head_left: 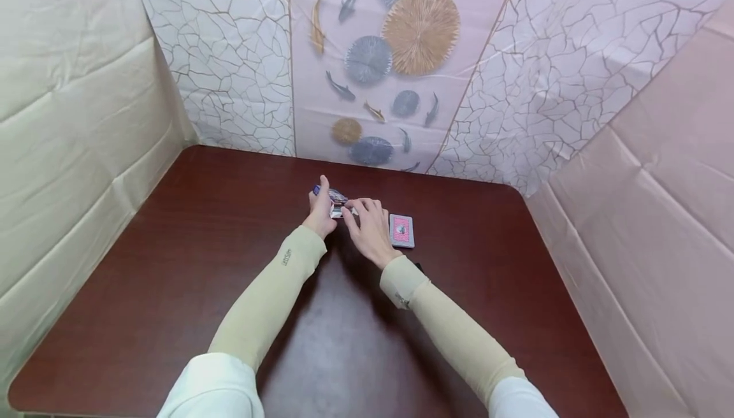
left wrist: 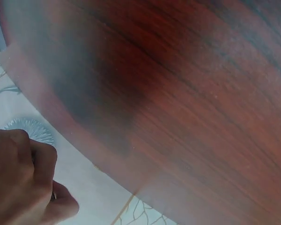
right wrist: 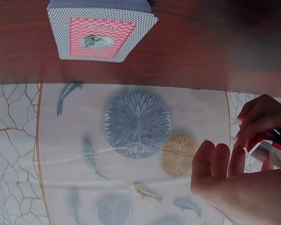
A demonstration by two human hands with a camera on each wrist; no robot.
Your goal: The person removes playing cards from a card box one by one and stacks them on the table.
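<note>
My left hand (head_left: pixel 321 209) grips a small card box (head_left: pixel 338 209) with dark blue and red printing, its thumb up along the side. A silvery white end of the box faces my right hand (head_left: pixel 369 230). The thumb and index finger of that hand pinch at this end, where a pale flap shows between them. In the right wrist view, the box (right wrist: pixel 271 152) sits between both hands. Left wrist view: the left hand (left wrist: pixel 23 178) has curled fingers, and the box is hidden. A deck of cards (head_left: pixel 402 231) with a pink and grey back lies just right of my right hand.
The dark red-brown wooden table (head_left: pixel 229 265) has rounded corners. A small black thing (head_left: pixel 419 267) shows partly behind the right sleeve. Behind the table hangs a patterned cloth (head_left: pixel 367 74) with fish and round shapes; pale padded walls (head_left: pixel 642 214) flank it.
</note>
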